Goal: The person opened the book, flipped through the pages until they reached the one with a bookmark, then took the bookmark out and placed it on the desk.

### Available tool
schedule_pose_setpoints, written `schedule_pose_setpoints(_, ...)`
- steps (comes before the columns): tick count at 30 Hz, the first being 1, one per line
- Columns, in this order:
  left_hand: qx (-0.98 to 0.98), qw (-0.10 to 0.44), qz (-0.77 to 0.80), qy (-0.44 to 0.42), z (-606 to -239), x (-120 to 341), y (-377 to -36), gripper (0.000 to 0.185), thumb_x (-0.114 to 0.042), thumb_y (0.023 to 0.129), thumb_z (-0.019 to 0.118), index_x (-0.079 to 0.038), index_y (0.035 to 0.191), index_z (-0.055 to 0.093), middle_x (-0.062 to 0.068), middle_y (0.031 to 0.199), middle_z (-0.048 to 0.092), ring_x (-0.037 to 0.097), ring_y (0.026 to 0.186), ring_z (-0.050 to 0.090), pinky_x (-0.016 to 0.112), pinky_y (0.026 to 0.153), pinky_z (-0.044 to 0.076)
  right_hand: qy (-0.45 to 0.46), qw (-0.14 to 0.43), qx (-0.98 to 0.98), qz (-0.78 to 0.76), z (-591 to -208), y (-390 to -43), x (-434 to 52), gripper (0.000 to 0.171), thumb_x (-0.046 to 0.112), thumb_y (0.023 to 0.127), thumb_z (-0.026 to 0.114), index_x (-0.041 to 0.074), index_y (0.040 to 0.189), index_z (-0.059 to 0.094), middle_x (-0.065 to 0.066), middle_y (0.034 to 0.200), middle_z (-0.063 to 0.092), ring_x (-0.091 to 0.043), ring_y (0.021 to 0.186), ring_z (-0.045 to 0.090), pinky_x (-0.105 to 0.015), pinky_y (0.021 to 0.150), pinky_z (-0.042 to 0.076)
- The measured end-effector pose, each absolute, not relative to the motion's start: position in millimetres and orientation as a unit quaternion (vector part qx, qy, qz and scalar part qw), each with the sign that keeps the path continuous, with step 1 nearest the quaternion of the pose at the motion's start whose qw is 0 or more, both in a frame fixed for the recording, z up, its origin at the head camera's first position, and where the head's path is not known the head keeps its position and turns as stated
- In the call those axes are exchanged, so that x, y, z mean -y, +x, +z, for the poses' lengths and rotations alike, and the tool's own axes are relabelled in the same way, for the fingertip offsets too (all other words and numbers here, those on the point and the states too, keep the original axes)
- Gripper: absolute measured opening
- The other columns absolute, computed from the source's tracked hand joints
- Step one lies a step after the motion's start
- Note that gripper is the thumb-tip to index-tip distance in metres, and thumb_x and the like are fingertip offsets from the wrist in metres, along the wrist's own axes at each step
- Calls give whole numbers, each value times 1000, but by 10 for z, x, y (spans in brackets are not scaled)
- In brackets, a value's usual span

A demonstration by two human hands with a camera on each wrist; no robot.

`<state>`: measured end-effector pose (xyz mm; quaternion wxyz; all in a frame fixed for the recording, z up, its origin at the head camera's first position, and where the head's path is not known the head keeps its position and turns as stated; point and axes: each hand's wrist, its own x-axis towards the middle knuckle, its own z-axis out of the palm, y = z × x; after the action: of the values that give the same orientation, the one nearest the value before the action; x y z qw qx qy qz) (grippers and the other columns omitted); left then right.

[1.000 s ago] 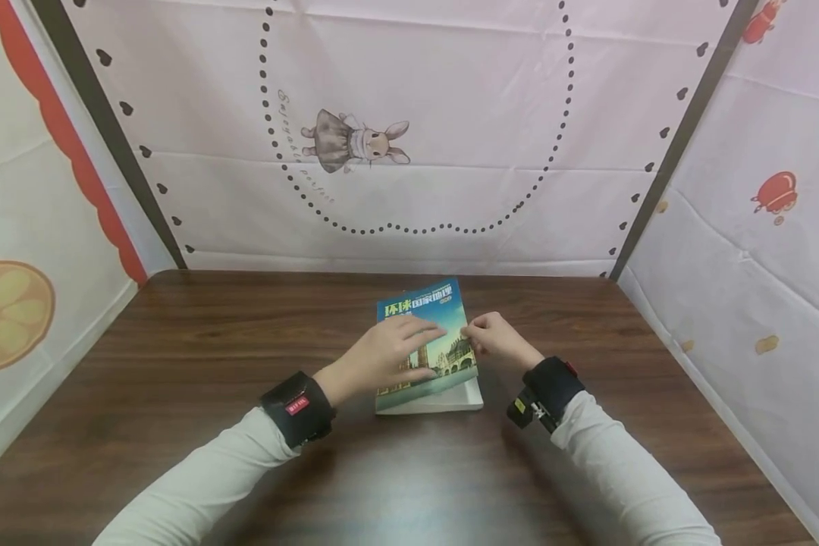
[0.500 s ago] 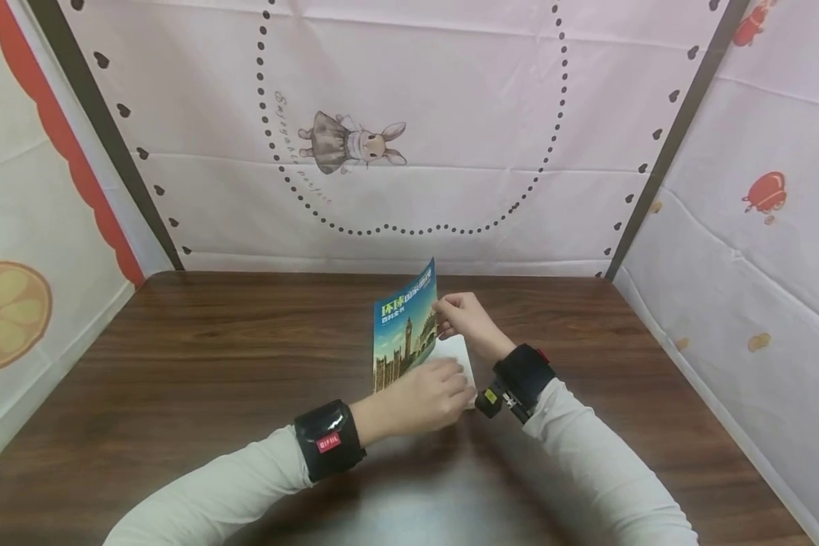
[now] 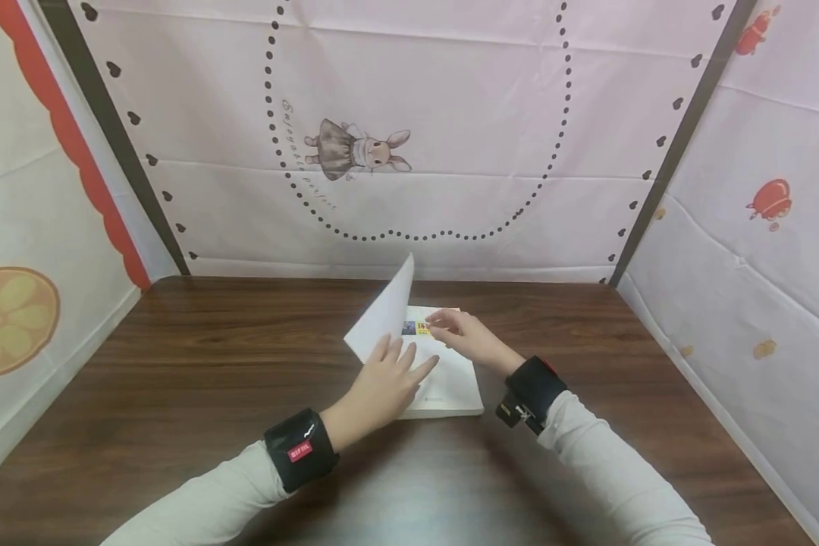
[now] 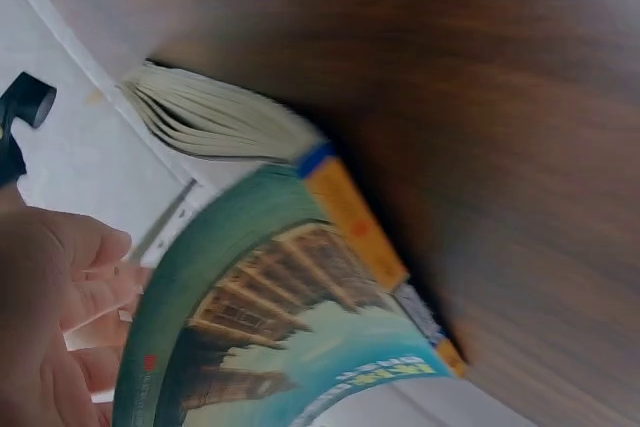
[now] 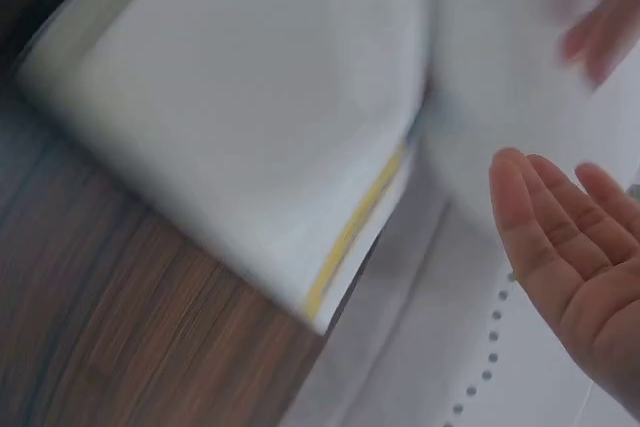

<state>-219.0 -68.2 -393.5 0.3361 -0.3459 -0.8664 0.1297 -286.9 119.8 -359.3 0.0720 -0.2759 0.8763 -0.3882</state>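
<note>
The pale cloth backdrop [image 3: 450,114] rises behind everything, printed with a ring of dark dots and a small rabbit in a dress [image 3: 358,150]; two dark poles run down its seams, and the side panels carry an orange slice on my left and red shapes on my right.

Below it the dark wood surface [image 3: 177,364] fills the lower half of the head view, with both my pale sleeves reaching in from the near edge.

The book [image 3: 444,379] lies near the middle of the surface, towards the far side, its spine on my left. Its front cover [image 3: 385,315] stands lifted and tilted over to the left, white inner side facing me; the left wrist view shows the outer side, a teal picture of tall buildings [image 4: 290,337], with the orange and blue spine beside the fanned page edges. The title page lies bare and flat beneath.

My left hand [image 3: 389,379] has an open grip: the fingers are spread and straight, lying against the foot of the raised cover where it meets the page.

My right hand [image 3: 467,337] hovers over the upper part of the open page, fingers loosely extended, grip open and holding nothing; the right wrist view shows its palm [image 5: 570,247] bare beside the blurred white pages.
</note>
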Motion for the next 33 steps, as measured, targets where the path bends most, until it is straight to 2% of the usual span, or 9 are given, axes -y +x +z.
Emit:
schedule_pose_setpoints(4,898,271,122,-325,-3946,791,-2124,42,-24,78,74,-24,119,65,11,122,65,36,121,54,57,103,36,-269,42,-931,-244,-3715,-2807,-1346,32,20,96,54,1,120,60,-15,122,63,-29,114,60,-42,95,49)
schedule_pose_setpoints(8,917,231,106,-307,-3950,873,-2074,41,-17,72,78,-18,112,69,12,126,62,36,127,49,60,106,30,-272,43,-950,-146,-3810,-2721,-1482,31,21,92,60,3,117,63,-14,119,65,-27,113,61,-42,96,48)
schedule_pose_setpoints(11,925,225,87,-293,-3960,919,-2058,37,-14,74,77,-15,110,70,14,124,63,36,126,50,58,108,29,-289,54,-950,-105,-3859,-2672,-1552,41,23,90,63,0,124,59,-15,128,61,-27,118,58,-42,98,47)
schedule_pose_setpoints(16,942,193,62,-268,-3963,967,-2044,31,-11,82,70,-12,113,69,18,122,63,38,123,52,54,106,35,-299,107,-945,-84,-3914,-2603,-1594,69,36,86,66,0,140,42,-14,144,45,-26,135,42,-42,109,36)
schedule_pose_setpoints(22,956,167,30,-241,-3991,1042,-2076,20,-17,81,71,-5,98,70,20,117,64,41,112,58,53,88,51,-313,129,-938,-75,-3948,-2575,-1572,91,54,76,70,2,143,37,-16,149,37,-29,139,35,-44,111,32)
schedule_pose_setpoints(25,957,170,1,-237,-4044,1093,-2116,15,-16,82,69,-5,91,69,18,104,68,37,95,64,44,70,57,-316,142,-934,-82,-3944,-2571,-1568,96,52,72,75,4,145,35,-16,151,33,-30,140,33,-47,112,32)
schedule_pose_setpoints(27,956,173,-20,-238,-4073,1120,-2139,9,-13,82,68,-5,86,67,14,89,67,28,78,63,35,56,54,-313,152,-933,-89,-3935,-2575,-1571,96,50,72,76,5,145,34,-16,152,31,-31,141,31,-47,112,30)
schedule_pose_setpoints(29,956,170,-37,-236,-4084,1139,-2156,5,-11,82,66,-6,83,65,9,78,62,20,64,55,27,46,47,-310,161,-932,-100,-3921,-2581,-1576,95,48,72,77,5,145,34,-16,152,31,-30,141,30,-48,113,29)
schedule_pose_setpoints(33,962,150,-62,-220,-4077,1158,-2178,4,-10,82,64,-6,82,64,4,69,55,15,56,46,24,42,39,-304,178,-928,-122,-3888,-2599,-1580,90,47,75,74,6,145,34,-14,153,30,-30,143,27,-47,114,27)
